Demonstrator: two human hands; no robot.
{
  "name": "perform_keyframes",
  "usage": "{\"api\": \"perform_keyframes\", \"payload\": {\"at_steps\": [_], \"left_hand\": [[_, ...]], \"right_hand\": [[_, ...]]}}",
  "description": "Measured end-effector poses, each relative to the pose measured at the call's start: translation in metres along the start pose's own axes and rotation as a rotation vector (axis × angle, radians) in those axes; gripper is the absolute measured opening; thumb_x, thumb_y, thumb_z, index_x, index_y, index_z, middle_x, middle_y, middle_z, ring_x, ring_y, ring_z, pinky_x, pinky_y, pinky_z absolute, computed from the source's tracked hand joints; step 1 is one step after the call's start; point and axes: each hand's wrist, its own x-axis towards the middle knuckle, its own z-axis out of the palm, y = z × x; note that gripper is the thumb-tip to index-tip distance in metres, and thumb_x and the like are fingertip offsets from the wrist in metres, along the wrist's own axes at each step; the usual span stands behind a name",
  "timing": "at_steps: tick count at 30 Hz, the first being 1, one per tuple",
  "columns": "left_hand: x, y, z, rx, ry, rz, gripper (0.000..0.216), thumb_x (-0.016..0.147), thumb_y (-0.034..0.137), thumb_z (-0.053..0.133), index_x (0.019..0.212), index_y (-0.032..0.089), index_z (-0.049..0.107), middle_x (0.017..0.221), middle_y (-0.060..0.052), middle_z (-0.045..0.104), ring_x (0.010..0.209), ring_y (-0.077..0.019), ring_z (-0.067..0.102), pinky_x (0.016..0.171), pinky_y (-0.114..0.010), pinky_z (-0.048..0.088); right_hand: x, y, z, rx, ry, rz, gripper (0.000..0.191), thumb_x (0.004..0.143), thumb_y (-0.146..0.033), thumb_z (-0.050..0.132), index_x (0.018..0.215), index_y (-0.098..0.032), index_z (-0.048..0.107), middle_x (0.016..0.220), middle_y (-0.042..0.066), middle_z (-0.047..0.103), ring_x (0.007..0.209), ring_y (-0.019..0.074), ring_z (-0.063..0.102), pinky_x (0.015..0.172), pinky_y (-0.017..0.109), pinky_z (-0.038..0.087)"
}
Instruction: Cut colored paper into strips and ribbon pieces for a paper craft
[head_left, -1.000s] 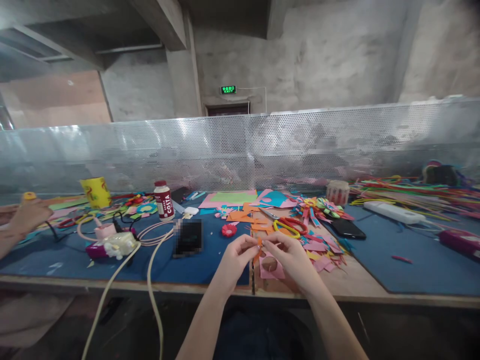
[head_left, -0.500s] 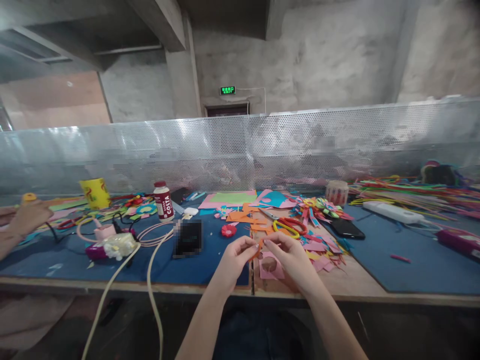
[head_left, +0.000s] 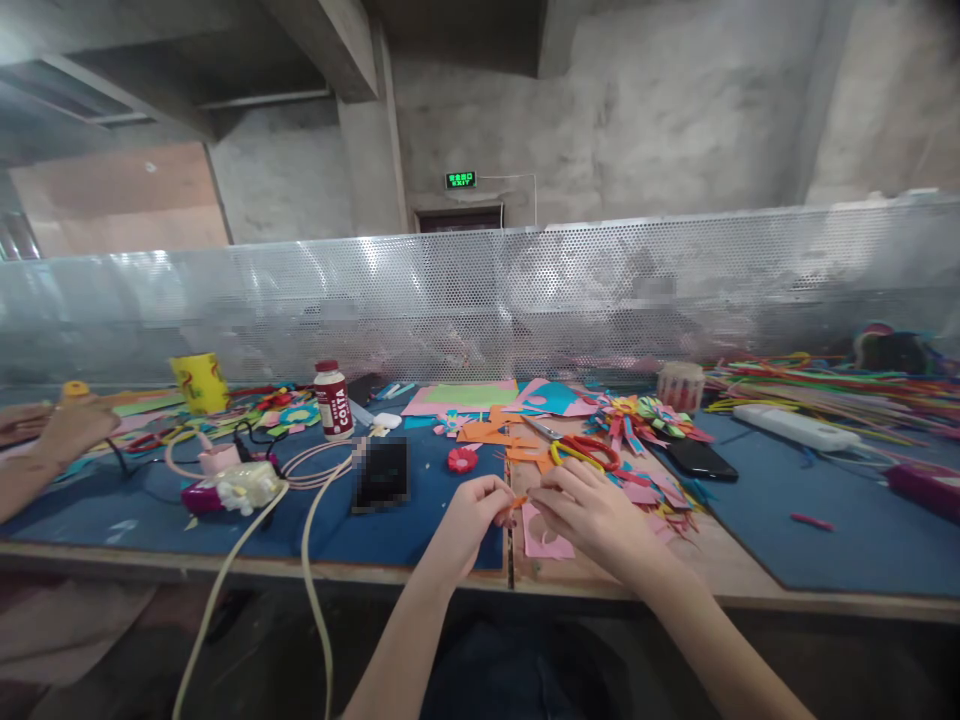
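1. The left hand (head_left: pixel 471 512) and the right hand (head_left: pixel 592 510) meet over the near edge of the workbench (head_left: pixel 720 570), with their fingertips turned toward each other.
2. A small orange paper strip (head_left: pixel 517 500) sits between them. The left thumb and forefinger are pressed together on its left end, and the right fingertips pinch the other end. The strip is too small to make out its shape.
3. The strip is held just above the seam where the blue mat (head_left: pixel 420 530) meets the bare wood. It is directly over a pink paper sheet (head_left: pixel 551 545) with a round cut-out, which lies flat and partly under the right hand.
4. Just beyond the right hand, scissors (head_left: pixel 581 450) with yellow and red handles lie on the bench, near a spread of orange paper scraps (head_left: pixel 487 432).
5. A red paper flower (head_left: pixel 463 459) lies on the mat just beyond the left hand. A dark phone (head_left: pixel 381 473) lies flat to its left.
6. Further left, a bottle (head_left: pixel 334 400) with a red cap stands upright, and a yellow cup (head_left: pixel 199 382) stands well beyond it. Cream cables (head_left: pixel 307 560) loop across the mat and hang over the near edge.
7. At the far left, a co-worker's hand (head_left: pixel 71 430) rests on the bench, well apart from the person's own hands.
8. To the right lie a black phone (head_left: pixel 697 458), a white power strip (head_left: pixel 795 425) and a heap of coloured sticks (head_left: pixel 825 385). A perforated metal screen (head_left: pixel 300 300) runs along the back of the bench.
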Motion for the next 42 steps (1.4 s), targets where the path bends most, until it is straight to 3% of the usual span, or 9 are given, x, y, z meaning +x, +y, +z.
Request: {"api": "perform_keyframes", "payload": {"at_steps": [11,31,42], "left_hand": [[0.002,-0.002,-0.002,0.123,-0.072,-0.003,0.011,0.067,0.017,0.048,0.057,0.014,0.051,0.048,0.005,0.043,0.049,-0.0085,0.038,0.052,-0.022,0.029],[0.004,-0.008,-0.005,0.17,-0.1,0.009,0.013,0.07,0.018,0.047,0.059,0.013,0.051,0.051,0.004,0.043,0.049,-0.0082,0.038,0.052,-0.022,0.029],[0.004,-0.008,-0.004,0.171,-0.108,0.002,0.014,0.071,0.021,0.048,0.059,0.013,0.051,0.052,0.004,0.043,0.049,-0.0084,0.039,0.052,-0.022,0.029]], "right_hand": [[-0.004,0.001,0.008,-0.122,0.018,-0.093,0.006,0.08,-0.016,0.055,0.075,-0.016,0.057,0.077,0.003,0.056,0.071,0.0168,0.047,0.063,0.029,0.039],[-0.007,0.0,0.012,-0.096,-0.045,-0.103,0.009,0.083,-0.018,0.053,0.077,-0.015,0.058,0.078,0.003,0.057,0.072,0.0162,0.047,0.066,0.03,0.04],[-0.006,-0.003,0.014,-0.105,0.021,-0.116,0.01,0.085,-0.014,0.049,0.083,-0.014,0.058,0.081,0.004,0.058,0.074,0.0172,0.049,0.066,0.03,0.041]]}}
